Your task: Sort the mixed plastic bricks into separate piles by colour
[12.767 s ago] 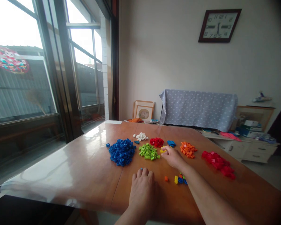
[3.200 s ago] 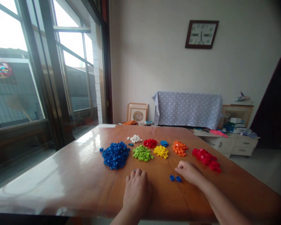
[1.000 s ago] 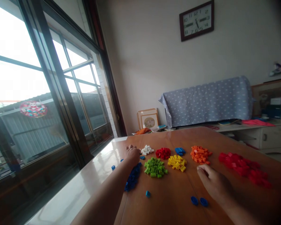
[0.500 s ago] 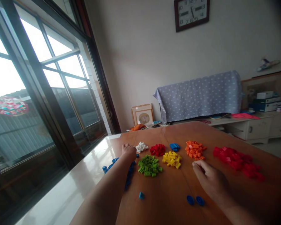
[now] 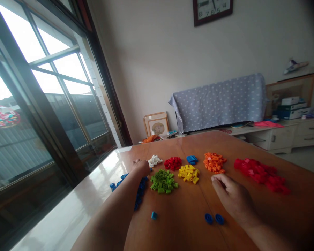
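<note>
My left hand [image 5: 141, 168] reaches far over the table, by the blue pieces [image 5: 141, 191] and just left of the white brick pile [image 5: 155, 160]. Its fingers point away, largely hidden behind the back of the hand. My right hand [image 5: 231, 193] is closed above the table, thumb against curled fingers; whatever may be inside is hidden. Two blue round pieces [image 5: 214, 218] lie to its left, nearer me. A single light-blue brick [image 5: 154, 215] sits alone near my left forearm. Green bricks [image 5: 163, 182] are heaped right of the left hand.
Piles of yellow bricks [image 5: 188, 174], red bricks [image 5: 173, 163], blue bricks [image 5: 192, 160] and orange bricks [image 5: 214, 162] stand mid-table. A larger red heap [image 5: 261, 174] lies at the right. The wooden table [image 5: 183, 219] has a pale, shiny left edge beside the window.
The whole view has shifted slightly, with the table things sitting a little higher and further left. Both hands keep nearly the same places and shapes relative to the piles.
</note>
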Demonstrator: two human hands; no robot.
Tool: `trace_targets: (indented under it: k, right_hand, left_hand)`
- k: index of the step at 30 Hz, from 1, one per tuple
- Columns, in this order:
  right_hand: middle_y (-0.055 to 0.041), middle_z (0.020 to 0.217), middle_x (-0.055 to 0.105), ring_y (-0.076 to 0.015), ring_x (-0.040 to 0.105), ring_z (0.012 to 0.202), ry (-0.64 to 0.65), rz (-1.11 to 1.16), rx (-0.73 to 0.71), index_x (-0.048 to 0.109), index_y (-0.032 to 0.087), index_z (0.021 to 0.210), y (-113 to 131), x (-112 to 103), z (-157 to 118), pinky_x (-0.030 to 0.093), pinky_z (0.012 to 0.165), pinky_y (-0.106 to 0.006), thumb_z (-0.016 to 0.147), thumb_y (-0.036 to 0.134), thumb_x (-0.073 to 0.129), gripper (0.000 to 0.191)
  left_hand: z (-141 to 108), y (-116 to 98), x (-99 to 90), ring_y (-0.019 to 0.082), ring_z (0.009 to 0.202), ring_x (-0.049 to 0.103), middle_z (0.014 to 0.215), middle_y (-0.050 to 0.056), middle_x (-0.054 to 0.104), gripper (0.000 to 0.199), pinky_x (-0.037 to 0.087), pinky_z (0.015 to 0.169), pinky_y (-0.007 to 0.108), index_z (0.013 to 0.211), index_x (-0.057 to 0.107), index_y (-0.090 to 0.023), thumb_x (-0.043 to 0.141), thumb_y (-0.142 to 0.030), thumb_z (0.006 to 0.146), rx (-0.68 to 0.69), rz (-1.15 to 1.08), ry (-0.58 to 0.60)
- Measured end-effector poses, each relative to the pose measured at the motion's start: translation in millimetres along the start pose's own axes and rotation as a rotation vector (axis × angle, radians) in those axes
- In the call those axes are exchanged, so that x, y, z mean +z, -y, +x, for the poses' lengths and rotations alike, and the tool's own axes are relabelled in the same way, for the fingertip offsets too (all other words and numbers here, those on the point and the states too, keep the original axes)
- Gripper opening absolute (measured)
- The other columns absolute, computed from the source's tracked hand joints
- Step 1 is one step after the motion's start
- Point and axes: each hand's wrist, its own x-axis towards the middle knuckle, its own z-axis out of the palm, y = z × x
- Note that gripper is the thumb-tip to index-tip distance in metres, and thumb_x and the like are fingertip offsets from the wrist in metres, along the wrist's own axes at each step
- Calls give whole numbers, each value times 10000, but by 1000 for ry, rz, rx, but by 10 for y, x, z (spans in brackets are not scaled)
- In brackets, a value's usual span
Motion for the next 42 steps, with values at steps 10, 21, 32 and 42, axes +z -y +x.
trace_targets:
  k: [10, 21, 32, 42]
  right_hand:
    - [-30, 717, 693, -185, 601, 670, -19, 8, 2, 597, 227, 774, 105, -73, 15, 362, 612, -255, 940, 424, 429, 307]
    - [-19, 662, 662, -177, 578, 611, 4, -48, 14, 586, 227, 739, 62, -72, 20, 311, 569, -256, 931, 429, 419, 325]
    - [-29, 711, 677, -191, 609, 640, 95, -64, 21, 597, 234, 773, -41, -57, -3, 311, 562, -265, 927, 477, 403, 347]
    - [-10, 638, 636, -186, 582, 599, 113, -64, 41, 597, 241, 747, -78, -63, -26, 314, 548, -261, 892, 506, 418, 351]
  left_hand:
    - [-374, -396, -134, 317, 1180, 469, 1173, 86, 660, 306, 320, 993, 472, 1031, 700, -270, 441, -383, 913, 27, -54, -206]
    - [-1721, -1436, -11, 221, 978, 603, 1088, 55, 664, 289, 467, 870, 317, 1098, 700, -271, 516, -376, 902, 549, -484, -118]
    - [-2068, -1780, 330, 232, 984, 593, 1058, 72, 634, 276, 497, 868, 336, 1063, 716, -283, 520, -289, 869, 529, -516, -67]
    - [-2076, -607, 194, 194, 1021, 608, 1114, 62, 630, 274, 479, 896, 285, 1077, 688, -261, 488, -213, 895, 129, -573, -382]
